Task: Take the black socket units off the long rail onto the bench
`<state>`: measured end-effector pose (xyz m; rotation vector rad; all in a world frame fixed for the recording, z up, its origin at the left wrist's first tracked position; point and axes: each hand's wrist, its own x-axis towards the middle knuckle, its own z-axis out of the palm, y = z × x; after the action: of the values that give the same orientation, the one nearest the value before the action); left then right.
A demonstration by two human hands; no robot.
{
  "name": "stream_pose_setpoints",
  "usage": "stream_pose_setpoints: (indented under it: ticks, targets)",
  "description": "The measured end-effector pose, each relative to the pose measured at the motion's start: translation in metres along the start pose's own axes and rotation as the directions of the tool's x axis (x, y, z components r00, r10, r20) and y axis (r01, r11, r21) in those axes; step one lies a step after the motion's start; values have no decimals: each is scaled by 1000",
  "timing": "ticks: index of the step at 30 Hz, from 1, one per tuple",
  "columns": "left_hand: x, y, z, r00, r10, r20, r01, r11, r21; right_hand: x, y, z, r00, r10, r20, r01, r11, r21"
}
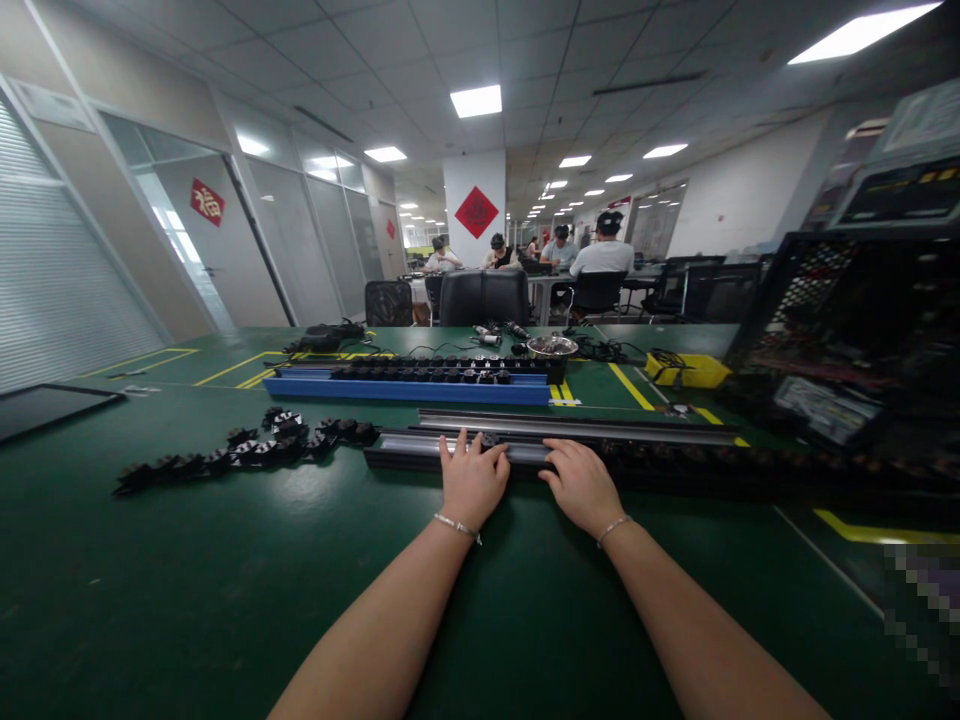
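Note:
A long black rail with a silvery channel [415,446] lies crosswise in front of me on the green table. My left hand [474,484] rests on it with fingers spread. A small black part [490,438] sits in the channel by its fingertips; whether the fingers press on it I cannot tell. Farther right, my right hand [585,487] lies at the rail's near edge, fingers apart, with nothing visible in them. Just behind is a second rail [465,422]. Many small black parts [697,463] line the rail to the right of my hand.
Loose black parts [255,452] trail across the table [300,580] at left. Behind the rails stand a blue rail [405,388] bearing black parts, a metal dish [553,346] and a yellow bin [688,371]. An open computer case [810,330] rises at right. People [604,255] sit far back.

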<state>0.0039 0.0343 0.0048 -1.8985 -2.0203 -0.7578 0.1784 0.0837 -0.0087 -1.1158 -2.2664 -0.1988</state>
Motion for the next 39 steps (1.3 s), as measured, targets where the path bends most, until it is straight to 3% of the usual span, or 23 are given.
stream_pose_setpoints:
  ticks: [13,25,39]
  targets:
    - [2,-7,3,999,-11,-36,12,999,31,0,1,2,1000,12,7,-12,1000,-15]
    - [3,-10,-1,998,-65,-2,66,998,23,-1,1,3,1000,12,-5,-13,1000,-15]
    - [4,-15,1,995,-82,-55,84,996,27,-1,2,3,1000,11,-7,-11,1000,-15]
